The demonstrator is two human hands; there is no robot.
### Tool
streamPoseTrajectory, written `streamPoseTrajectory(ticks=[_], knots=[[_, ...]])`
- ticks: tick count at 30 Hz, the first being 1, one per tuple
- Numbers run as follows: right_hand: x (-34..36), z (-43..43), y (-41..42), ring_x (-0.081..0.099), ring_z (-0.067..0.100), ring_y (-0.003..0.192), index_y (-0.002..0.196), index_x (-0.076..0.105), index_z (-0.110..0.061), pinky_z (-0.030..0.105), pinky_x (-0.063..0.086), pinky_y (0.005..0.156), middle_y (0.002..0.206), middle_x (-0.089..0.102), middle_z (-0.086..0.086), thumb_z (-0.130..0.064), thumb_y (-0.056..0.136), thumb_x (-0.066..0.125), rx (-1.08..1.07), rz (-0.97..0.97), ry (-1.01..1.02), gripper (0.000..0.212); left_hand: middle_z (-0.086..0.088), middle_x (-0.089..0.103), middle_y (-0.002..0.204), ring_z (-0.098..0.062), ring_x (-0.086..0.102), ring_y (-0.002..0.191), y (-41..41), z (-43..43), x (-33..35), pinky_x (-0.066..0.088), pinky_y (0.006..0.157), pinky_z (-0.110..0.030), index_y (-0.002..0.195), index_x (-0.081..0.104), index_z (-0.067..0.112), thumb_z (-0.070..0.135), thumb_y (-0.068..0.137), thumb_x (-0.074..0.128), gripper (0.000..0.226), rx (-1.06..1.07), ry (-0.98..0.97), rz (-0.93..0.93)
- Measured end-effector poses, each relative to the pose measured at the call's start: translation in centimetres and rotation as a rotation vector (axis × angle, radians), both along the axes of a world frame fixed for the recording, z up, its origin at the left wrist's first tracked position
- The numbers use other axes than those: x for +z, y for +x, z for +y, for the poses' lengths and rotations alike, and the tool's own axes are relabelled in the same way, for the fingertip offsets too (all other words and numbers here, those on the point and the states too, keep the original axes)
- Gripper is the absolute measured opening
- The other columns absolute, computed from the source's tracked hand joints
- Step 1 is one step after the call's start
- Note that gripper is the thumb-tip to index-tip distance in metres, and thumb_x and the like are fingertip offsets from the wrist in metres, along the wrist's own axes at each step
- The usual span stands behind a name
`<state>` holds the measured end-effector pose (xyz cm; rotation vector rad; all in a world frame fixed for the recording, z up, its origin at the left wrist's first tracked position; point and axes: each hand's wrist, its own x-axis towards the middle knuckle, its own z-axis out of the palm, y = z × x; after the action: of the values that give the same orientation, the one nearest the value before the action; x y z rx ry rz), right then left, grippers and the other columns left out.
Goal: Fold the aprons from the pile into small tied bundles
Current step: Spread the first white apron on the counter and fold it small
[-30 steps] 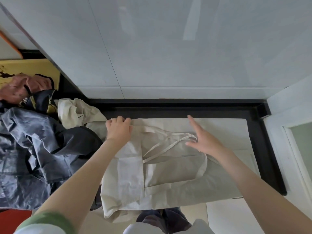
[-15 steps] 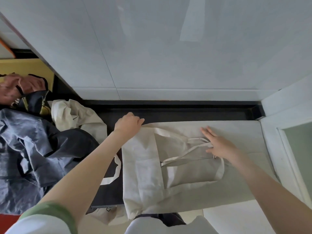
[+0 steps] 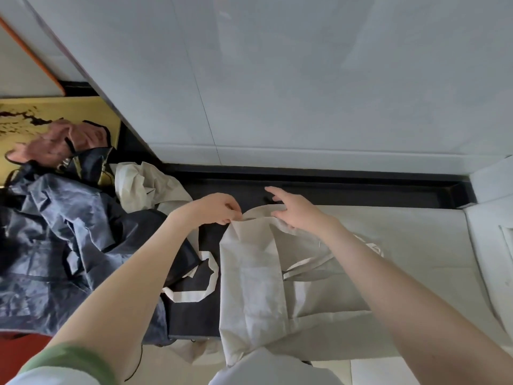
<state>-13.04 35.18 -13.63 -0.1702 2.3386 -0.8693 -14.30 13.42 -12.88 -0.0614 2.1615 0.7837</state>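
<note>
L hand (image 3: 215, 208) pinches cream apron (image 3: 249, 276) at its far-left corner; R hand (image 3: 298, 211), fingers straight, rests on far edge. Folded flap's long axis runs person-to-wall.

head-worn camera looks steeply down, close above the worktop (image 3: 361, 194).

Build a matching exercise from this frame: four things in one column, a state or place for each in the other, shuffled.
Things:
1. left hand
2. right hand
3. navy pile
4. white strap loop

States or places:
A. lies on the black counter beside the beige apron
B. fingers straight, at the beige apron's top edge
C. pinches the beige apron's top corner
D. heaped at the far left

Pairs: 1-C, 2-B, 3-D, 4-A
</note>
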Motion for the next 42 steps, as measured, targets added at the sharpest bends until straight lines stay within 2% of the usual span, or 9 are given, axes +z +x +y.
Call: streamPoseTrajectory(ticks=[6, 13, 18, 23, 26, 31, 34, 38, 42], knots=[[-0.8, -1.9, -0.8, 0.054, 0.015, 0.081, 0.104, 0.062, -0.015, 0.026, 0.038, 0.071, 0.095, 0.058, -0.001, -0.022, 0.1, 0.048, 0.12, 0.012, 0.102, 0.017, -0.003, 0.065, 0.099, -0.018, 0.065, 0.095, 0.8, -1.6, -0.8, 0.052, 0.093, -0.035, 0.095, 0.058, 0.021, 0.02, 0.09, 0.064, 0.008, 0.114, 0.019, 0.102], [-1.2, -0.9, -1.0, 0.054, 0.017, 0.079, 0.079, 0.055, -0.018, 0.028, 0.038, 0.064, 0.08, 0.054, -0.007, -0.021, 0.101, 0.042, 0.045, 0.064, 0.123, 0.026, -0.001, 0.061, 0.1, -0.014, 0.057, 0.093, -0.2, -2.4, -0.6, 0.042, 0.077, -0.023, 0.108, 0.054, 0.014, 0.024, 0.093, 0.059, 0.019, 0.067, -0.11, 0.195], [-1.2, -0.8, -1.7, 0.057, 0.023, 0.1, 0.113, 0.061, -0.011, 0.033, 0.045, 0.079, 0.111, 0.062, 0.004, -0.011, 0.101, 0.037, -0.01, 0.198, 0.184, 0.026, 0.0, 0.058, 0.098, -0.014, 0.054, 0.088, -1.9, -2.0, 0.8, 0.042, 0.075, -0.023, 0.115, 0.059, 0.01, 0.014, 0.095, 0.049, 0.023, -0.116, -0.23, 0.316], [-0.6, -0.2, -0.2, 0.041, 0.021, 0.132, 0.153, 0.016, -0.026, 0.029, 0.036, 0.103, 0.155, 0.027, 0.0, 0.0, 0.099, 0.032, -0.117, 0.18, -0.026, 0.063, -0.014, 0.06, 0.103, -0.02, 0.054, 0.084, -1.6, -1.5, 0.1, 0.038, 0.063, -0.023, 0.121, 0.046, 0.002, 0.029, 0.101, 0.043, 0.034, 0.422, -0.086, 0.512], [-1.0, -0.3, 1.9, 0.044, 0.026, 0.127, 0.15, 0.026, -0.014, 0.033, 0.039, 0.101, 0.145, 0.04, 0.009, -0.006, 0.097, 0.04, -0.128, 0.378, 0.11, 0.055, -0.017, 0.054, 0.115, -0.028, 0.054, 0.1, 1.4, -0.3, -1.3, 0.043, 0.078, -0.031, 0.125, 0.042, 0.001, 0.03, 0.1, 0.045, 0.039, 0.468, -0.007, 0.501], [-1.7, -1.6, 5.9, 0.053, 0.018, 0.085, 0.129, 0.045, -0.008, 0.025, 0.037, 0.073, 0.095, 0.052, 0.001, -0.021, 0.097, 0.051, -0.144, 0.22, 0.076, 0.035, -0.014, 0.028, 0.148, -0.031, 0.03, 0.134, 8.1, 0.4, -2.6, 0.024, 0.109, -0.032, 0.145, 0.026, 0.003, 0.021, 0.094, 0.055, 0.06, 0.191, -0.022, 0.416], [-2.5, -2.5, 7.3, 0.055, 0.019, 0.091, 0.125, 0.045, -0.009, 0.031, 0.036, 0.089, 0.092, 0.054, -0.002, -0.028, 0.095, 0.054, -0.22, 0.06, 0.086, 0.037, -0.011, 0.006, 0.157, -0.032, 0.008, 0.145, 11.8, -0.1, -3.2, 0.015, 0.118, -0.038, 0.151, 0.011, 0.009, 0.036, 0.087, 0.062, 0.087, 0.015, -0.043, 0.365], [-2.6, -3.4, 7.5, 0.05, 0.02, 0.1, 0.114, 0.045, -0.014, 0.034, 0.027, 0.091, 0.103, 0.05, -0.002, -0.038, 0.087, 0.06, -0.206, 0.037, 0.19, 0.04, -0.017, 0.023, 0.154, -0.035, 0.015, 0.143, 16.5, -1.5, -4.8, 0.023, 0.113, -0.056, 0.149, 0.023, 0.013, 0.064, 0.064, 0.058, 0.105, -0.393, -0.129, 0.554], [-2.5, -4.2, 7.5, 0.052, 0.021, 0.09, 0.085, 0.048, -0.017, 0.036, 0.028, 0.08, 0.085, 0.049, -0.004, -0.043, 0.081, 0.057, -0.22, -0.022, 0.263, 0.028, -0.02, 0.028, 0.152, -0.035, 0.019, 0.141, 18.1, -2.5, -4.9, 0.027, 0.112, -0.055, 0.149, 0.026, 0.011, 0.075, 0.063, 0.045, 0.108, -0.54, -0.278, 0.657]])
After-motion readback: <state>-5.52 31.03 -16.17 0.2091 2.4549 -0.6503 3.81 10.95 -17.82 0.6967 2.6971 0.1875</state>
